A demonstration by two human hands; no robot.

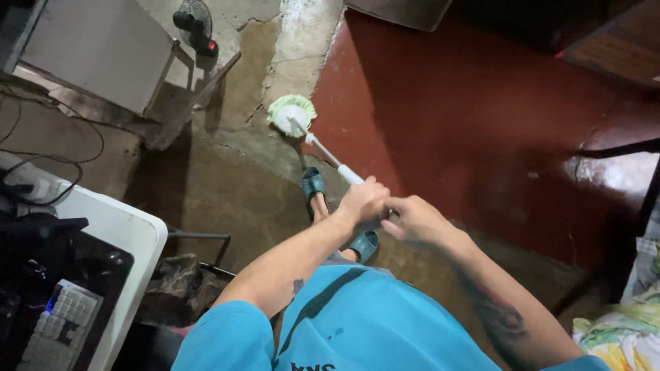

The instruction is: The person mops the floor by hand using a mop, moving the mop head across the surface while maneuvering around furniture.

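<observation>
Both hands grip the mop handle (330,159): left hand (363,201) closed around it, right hand (414,220) closed behind. Mopping looks underway; mop head (291,114) rests at eleven o'clock on concrete floor (227,185), so next stroke needs a steady pull

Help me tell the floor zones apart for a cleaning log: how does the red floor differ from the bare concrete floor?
The red floor is painted, glossy and reflects light; the bare concrete floor is dull, brownish-grey and stained. The red floor looks smooth, while the concrete floor is cracked near the mop head. Both lie under the same mop's reach.
</observation>
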